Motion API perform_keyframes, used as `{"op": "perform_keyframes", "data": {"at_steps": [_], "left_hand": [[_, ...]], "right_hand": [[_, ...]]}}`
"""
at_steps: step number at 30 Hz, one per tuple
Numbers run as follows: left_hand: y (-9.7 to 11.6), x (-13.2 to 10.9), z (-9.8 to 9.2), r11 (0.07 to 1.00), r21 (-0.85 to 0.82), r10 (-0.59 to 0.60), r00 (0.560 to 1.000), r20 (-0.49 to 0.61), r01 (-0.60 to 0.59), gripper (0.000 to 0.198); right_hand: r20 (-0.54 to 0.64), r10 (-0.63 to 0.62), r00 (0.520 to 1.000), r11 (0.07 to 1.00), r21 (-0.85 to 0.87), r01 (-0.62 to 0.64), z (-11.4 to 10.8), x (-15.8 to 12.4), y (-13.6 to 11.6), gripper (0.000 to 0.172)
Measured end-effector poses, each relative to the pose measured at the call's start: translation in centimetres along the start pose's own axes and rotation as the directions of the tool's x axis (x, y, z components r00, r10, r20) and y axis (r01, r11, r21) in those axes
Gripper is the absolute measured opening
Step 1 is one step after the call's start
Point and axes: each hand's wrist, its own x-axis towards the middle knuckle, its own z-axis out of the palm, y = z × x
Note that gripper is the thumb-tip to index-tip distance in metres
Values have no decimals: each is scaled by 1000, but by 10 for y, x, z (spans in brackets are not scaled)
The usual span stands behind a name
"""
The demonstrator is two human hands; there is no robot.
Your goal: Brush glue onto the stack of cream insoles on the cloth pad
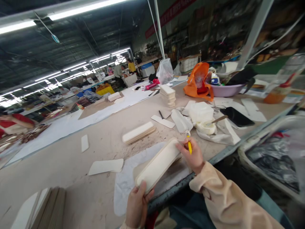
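Note:
Both my hands hold a stack of cream oblong pieces [158, 165] at the near edge of the worktable [71, 159]. My left hand [137, 205] grips the stack's near end, thumb on top. My right hand [193, 156] pinches the far end and also holds a yellow brush or pen [189, 145] between its fingers. The stack rests on a white sheet [126, 178].
More cream stacks [138, 132] [168, 94] lie further out, with loose pieces [106, 166] to the left. A tape roll [206, 126], a black phone [236, 116], an orange bag [199, 81] and a purple basin [226, 89] sit to the right. People work far back.

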Motion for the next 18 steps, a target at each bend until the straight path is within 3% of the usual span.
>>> {"op": "perform_keyframes", "data": {"at_steps": [12, 18], "left_hand": [[-2, 6, -13, 996, 60, -57, 998, -42, 59, 18], [32, 23, -19, 993, 110, 34, 997, 66, -41, 45]], "right_hand": [[40, -49, 998, 996, -77, 52, 2, -3, 9, 30], [123, -138, 983, 947, -274, 167, 7, 10, -6, 29]]}}
